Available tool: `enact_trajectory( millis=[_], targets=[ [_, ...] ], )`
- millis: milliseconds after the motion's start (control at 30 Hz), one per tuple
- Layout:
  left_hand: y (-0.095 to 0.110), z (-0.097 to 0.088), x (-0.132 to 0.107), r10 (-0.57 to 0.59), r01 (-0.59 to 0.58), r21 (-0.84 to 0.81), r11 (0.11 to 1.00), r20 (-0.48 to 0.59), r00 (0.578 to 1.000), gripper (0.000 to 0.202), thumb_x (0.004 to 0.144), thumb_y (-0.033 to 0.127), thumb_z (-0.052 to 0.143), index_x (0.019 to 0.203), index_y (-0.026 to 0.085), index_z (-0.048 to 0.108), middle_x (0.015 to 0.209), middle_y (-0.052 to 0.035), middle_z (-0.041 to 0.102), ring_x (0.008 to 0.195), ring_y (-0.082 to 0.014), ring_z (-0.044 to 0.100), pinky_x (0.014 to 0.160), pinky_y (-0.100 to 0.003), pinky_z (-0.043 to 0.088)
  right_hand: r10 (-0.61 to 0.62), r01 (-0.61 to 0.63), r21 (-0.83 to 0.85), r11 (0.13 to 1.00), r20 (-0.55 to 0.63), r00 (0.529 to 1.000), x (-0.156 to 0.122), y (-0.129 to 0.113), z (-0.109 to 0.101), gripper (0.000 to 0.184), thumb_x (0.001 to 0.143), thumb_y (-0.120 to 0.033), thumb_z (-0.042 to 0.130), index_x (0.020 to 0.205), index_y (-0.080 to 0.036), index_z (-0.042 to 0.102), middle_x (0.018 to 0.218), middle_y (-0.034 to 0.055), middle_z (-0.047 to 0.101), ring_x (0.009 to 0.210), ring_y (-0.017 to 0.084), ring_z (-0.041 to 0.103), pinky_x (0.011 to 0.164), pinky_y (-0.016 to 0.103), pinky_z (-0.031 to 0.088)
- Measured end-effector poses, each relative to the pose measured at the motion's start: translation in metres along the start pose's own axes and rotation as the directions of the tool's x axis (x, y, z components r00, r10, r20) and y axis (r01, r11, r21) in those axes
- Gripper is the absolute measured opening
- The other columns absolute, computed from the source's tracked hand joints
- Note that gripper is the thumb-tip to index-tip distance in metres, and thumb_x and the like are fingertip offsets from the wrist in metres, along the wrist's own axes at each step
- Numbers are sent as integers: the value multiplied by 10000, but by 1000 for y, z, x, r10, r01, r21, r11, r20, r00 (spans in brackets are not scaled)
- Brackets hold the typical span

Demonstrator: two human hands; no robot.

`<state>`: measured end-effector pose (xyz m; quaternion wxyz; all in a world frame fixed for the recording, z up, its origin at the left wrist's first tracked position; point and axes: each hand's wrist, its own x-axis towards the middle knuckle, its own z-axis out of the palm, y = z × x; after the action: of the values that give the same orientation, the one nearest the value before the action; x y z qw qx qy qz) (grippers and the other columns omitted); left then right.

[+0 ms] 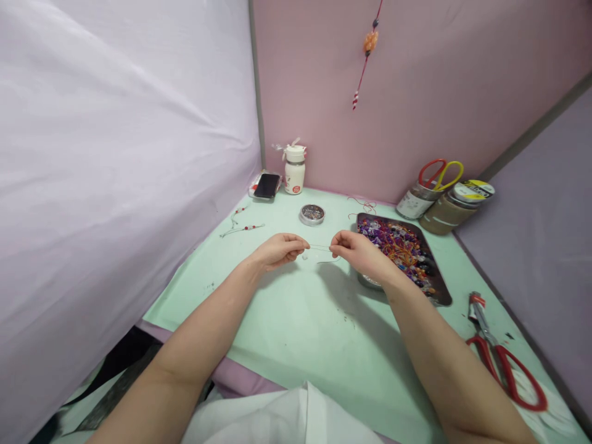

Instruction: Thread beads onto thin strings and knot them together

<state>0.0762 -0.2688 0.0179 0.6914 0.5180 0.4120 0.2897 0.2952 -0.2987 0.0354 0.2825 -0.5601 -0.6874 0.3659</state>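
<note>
My left hand (280, 250) and my right hand (354, 250) are both pinched on a thin clear thread (319, 247) stretched between them, just above the pale green table (300, 320). A loose end of the thread curls down below my right hand. Right behind my right hand lies a dark tray (439, 290) full of mixed purple, orange and dark beads (398, 243). Whether a bead sits on the thread is too small to tell.
Red-handled scissors (504, 364) lie at the right edge. A small round tin (312, 214), a white bottle (295, 169) and a phone (267, 185) stand at the back. Tape rolls and a cup with scissors (439, 185) sit back right. Beaded strands (243, 228) lie left. A beaded string (367, 49) hangs on the pink wall.
</note>
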Motion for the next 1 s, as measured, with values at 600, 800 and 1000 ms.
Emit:
enact_trajectory(
  millis=[600, 800, 1000],
  targets=[
    [-1, -10, 2, -16, 17, 33, 999, -42, 999, 260, 655, 339, 760, 785, 132, 670, 689, -9, 533, 513, -39, 376, 444, -204, 257, -43, 34, -315, 948, -22, 999, -6, 1, -33, 159, 794, -277, 528, 689, -209, 627, 701, 27, 665, 625, 172, 546, 608, 291, 377],
    [3, -11, 1, -57, 57, -50, 997, 0, 998, 267, 695, 354, 714, 790, 105, 691, 698, -13, 557, 551, -36, 405, 546, -209, 348, -19, 24, -310, 951, 19, 1000, -9, -3, -38, 153, 777, -263, 529, 722, -201, 657, 739, 38, 689, 667, 186, 581, 636, 295, 399],
    [5, -10, 0, -92, 92, -89, 992, 6, 996, 299, 781, 355, 634, 864, 74, 696, 686, -17, 546, 584, -48, 428, 574, -208, 352, 9, 18, -368, 930, 70, 998, -10, -2, -46, 201, 794, -295, 498, 780, -190, 669, 786, 36, 697, 683, 173, 593, 637, 277, 421]
  ],
)
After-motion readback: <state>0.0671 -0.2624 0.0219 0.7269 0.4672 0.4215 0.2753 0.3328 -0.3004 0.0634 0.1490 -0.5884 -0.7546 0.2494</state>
